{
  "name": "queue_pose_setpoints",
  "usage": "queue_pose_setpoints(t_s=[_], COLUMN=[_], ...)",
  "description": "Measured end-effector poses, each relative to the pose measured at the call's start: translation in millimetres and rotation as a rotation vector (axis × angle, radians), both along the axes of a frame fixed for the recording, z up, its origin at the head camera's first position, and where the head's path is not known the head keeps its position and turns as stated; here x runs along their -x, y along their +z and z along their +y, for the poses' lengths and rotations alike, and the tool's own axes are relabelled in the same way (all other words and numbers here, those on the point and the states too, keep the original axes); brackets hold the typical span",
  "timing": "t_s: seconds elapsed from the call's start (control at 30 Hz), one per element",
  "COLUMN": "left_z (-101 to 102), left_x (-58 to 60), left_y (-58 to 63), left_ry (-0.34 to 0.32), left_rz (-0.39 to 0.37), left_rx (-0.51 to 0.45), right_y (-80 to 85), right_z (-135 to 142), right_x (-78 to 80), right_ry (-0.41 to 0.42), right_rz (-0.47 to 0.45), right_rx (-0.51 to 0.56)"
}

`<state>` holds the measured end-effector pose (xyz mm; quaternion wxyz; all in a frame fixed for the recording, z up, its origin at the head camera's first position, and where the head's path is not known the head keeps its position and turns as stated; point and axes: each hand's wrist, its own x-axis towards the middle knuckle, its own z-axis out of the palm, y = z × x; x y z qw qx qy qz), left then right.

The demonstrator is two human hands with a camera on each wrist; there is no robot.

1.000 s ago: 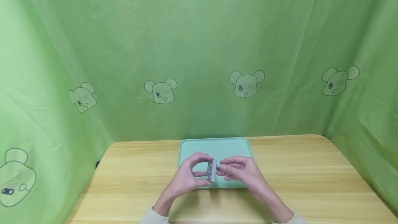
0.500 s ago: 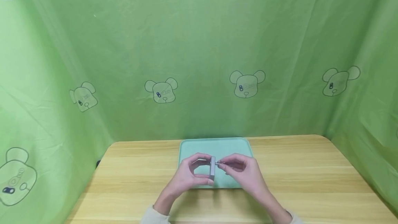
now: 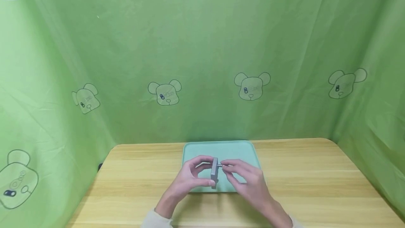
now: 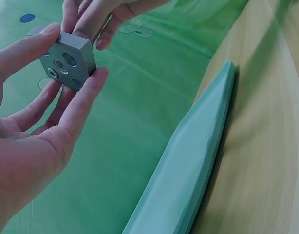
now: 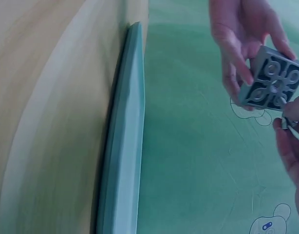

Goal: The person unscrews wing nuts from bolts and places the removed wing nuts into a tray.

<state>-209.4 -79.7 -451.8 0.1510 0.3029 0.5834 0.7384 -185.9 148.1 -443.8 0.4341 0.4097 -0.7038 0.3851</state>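
Observation:
My left hand [image 3: 185, 178] holds a grey square metal block [image 3: 214, 172] by its edges, between thumb and fingers. One face, in the left wrist view, shows several round holes [image 4: 61, 66]. The opposite face, seen in the right wrist view, has ringed holes near its corners and one in the middle [image 5: 274, 86]. My right hand [image 3: 250, 180] pinches a thin, shiny metal pin or screw [image 3: 220, 165] whose end meets that ringed face near a corner hole. Fingers hide part of it, so I cannot tell how deep it sits.
Beneath the hands a mint-green tray [image 3: 218, 147] with a low rim lies on the wooden table [image 3: 303, 171]. Green cloth [image 3: 202, 45] printed with bear heads hangs behind and at both sides.
The block has turned from showing its holed face to nearly edge-on in the head view. My right hand's fingers have shifted around the pin or screw, and that hand has dropped slightly.

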Motion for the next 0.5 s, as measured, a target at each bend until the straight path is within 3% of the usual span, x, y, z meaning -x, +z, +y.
queue_pose_setpoints(t_s=[0.17,0.27,0.37,0.5], left_z=[0.1,0.0,-0.1,-0.4], left_x=[0.3,0.7,0.8,0.9], left_y=[0.8,0.8,1.0,0.6], left_ry=[-0.022,-0.036,-0.044,-0.038], left_rz=[0.003,-0.004,-0.011,-0.015], left_rx=[-0.021,-0.039,-0.049,-0.039], right_y=[5.6,6.7,7.4,6.5], right_z=[-2.1,-2.6,-2.7,-2.7], right_x=[1.3,2.2,2.5,2.2], right_ry=[-0.049,-0.063,-0.058,-0.046], right_rz=[0.239,0.32,0.329,0.269], right_rx=[-0.078,-0.102,-0.101,-0.096])
